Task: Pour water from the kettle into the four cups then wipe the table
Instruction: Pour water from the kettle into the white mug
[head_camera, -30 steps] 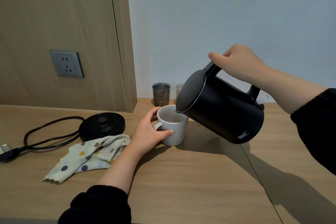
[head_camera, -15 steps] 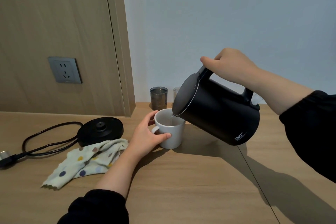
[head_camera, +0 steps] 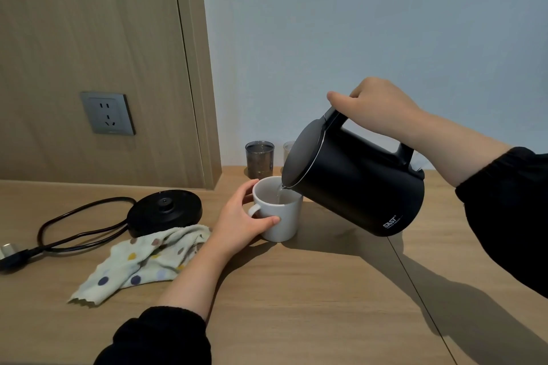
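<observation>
My right hand (head_camera: 376, 108) grips the handle of a black kettle (head_camera: 355, 184), tilted left with its spout over a white mug (head_camera: 281, 216). A thin stream of water runs from the spout into the mug. My left hand (head_camera: 240, 222) wraps around the mug's left side by its handle, holding it on the wooden table (head_camera: 311, 290). Behind the mug by the wall stand a dark glass cup (head_camera: 259, 158) and a clear glass (head_camera: 287, 148), the latter mostly hidden by the kettle. A polka-dot cloth (head_camera: 142, 261) lies crumpled left of my forearm.
The black kettle base (head_camera: 166, 212) sits behind the cloth, its cord (head_camera: 68, 234) looping left to a plug (head_camera: 12, 255) at the table's left edge. A wall socket (head_camera: 108, 114) is set in the wood panel. A seam (head_camera: 421, 299) crosses the table at right.
The kettle has tipped a little further and water now streams visibly into the mug. Both hands keep their grips; the view has shifted slightly.
</observation>
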### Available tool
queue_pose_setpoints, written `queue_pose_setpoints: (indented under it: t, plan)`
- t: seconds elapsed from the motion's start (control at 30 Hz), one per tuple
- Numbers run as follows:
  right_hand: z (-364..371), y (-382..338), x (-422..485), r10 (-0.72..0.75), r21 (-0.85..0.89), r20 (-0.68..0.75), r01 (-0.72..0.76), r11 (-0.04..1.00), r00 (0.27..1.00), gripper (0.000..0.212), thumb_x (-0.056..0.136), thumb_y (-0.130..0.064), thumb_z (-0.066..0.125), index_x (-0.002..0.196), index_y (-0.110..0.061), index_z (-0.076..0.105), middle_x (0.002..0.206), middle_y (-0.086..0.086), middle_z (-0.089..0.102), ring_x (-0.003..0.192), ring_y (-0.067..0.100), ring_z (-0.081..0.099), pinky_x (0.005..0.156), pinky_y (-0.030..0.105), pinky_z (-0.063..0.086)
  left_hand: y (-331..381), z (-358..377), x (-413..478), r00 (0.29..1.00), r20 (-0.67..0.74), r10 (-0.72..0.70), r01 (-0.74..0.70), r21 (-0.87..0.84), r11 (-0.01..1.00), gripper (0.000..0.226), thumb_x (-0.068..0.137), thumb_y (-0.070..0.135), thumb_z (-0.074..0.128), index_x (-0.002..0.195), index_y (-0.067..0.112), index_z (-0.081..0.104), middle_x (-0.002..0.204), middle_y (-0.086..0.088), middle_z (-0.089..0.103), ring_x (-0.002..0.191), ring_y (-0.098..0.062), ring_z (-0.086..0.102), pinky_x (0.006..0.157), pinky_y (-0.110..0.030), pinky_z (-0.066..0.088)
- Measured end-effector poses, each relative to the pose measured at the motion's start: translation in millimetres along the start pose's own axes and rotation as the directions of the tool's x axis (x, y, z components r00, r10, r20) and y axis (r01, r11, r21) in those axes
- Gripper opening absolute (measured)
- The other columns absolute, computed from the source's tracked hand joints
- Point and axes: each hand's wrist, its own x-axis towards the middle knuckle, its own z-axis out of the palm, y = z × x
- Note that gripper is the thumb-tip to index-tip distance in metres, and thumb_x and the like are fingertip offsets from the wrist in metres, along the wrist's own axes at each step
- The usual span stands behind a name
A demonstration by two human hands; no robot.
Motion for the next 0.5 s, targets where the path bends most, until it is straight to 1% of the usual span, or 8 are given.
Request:
queue_pose_setpoints:
  t: [0.1, 0.23, 0.33, 0.5]
  plan:
    - [-0.5, 0.6, -0.2, -0.004, 0.007, -0.001, 0.004, 1.0, 1.0, 0.052, 0.089, -0.049, 0.05, 0.064, -0.021, 0.016, 0.056, -0.001, 0.013, 0.054, 0.022, 0.015, 0.056, 0.035, 0.012, 2.0, 1.3, -1.1, 1.0, -0.005, 0.002, -0.002, 0.005, 1.0, 0.077, 0.069, 0.025, 0.083, 0.134, 0.028, 0.042, 0.122, 0.018, 0.051, 0.114, -0.002, 0.046, 0.085, -0.014, 0.041]
    - [-0.1, 1.0, -0.2, -0.012, 0.008, -0.001, 0.012, 1.0, 1.0, 0.052, 0.089, -0.049, 0.05, 0.063, -0.021, 0.016, 0.056, -0.001, 0.013, 0.054, 0.021, 0.015, 0.056, 0.034, 0.012, 2.1, 3.5, -1.9, 1.0, -0.014, 0.003, -0.002, 0.023, 1.0, 0.08, 0.068, 0.025, 0.084, 0.136, 0.027, 0.04, 0.126, 0.014, 0.051, 0.117, -0.006, 0.046, 0.093, -0.024, 0.043]
    - [-0.3, -0.6, 0.2, -0.015, 0.002, 0.0, 0.015, 1.0, 1.0, 0.052, 0.089, -0.049, 0.05, 0.064, -0.021, 0.016, 0.056, -0.001, 0.013, 0.054, 0.021, 0.015, 0.056, 0.034, 0.012, 1.5, 3.6, -1.3, 1.0, -0.008, -0.003, 0.003, 0.026, 1.0, 0.08, 0.068, 0.026, 0.083, 0.136, 0.027, 0.04, 0.125, 0.015, 0.05, 0.117, -0.006, 0.045, 0.092, -0.023, 0.042]
    - [-0.1, -2.8, 0.5, -0.024, -0.013, -0.002, 0.024, 1.0, 1.0, 0.051, 0.088, -0.049, 0.05, 0.063, -0.021, 0.016, 0.056, -0.001, 0.013, 0.054, 0.022, 0.015, 0.056, 0.034, 0.012, 0.6, 2.5, -0.6, 1.0, 0.007, -0.006, 0.006, 0.017, 1.0, 0.081, 0.067, 0.028, 0.084, 0.136, 0.028, 0.04, 0.128, 0.013, 0.05, 0.118, -0.006, 0.046, 0.094, -0.026, 0.043]
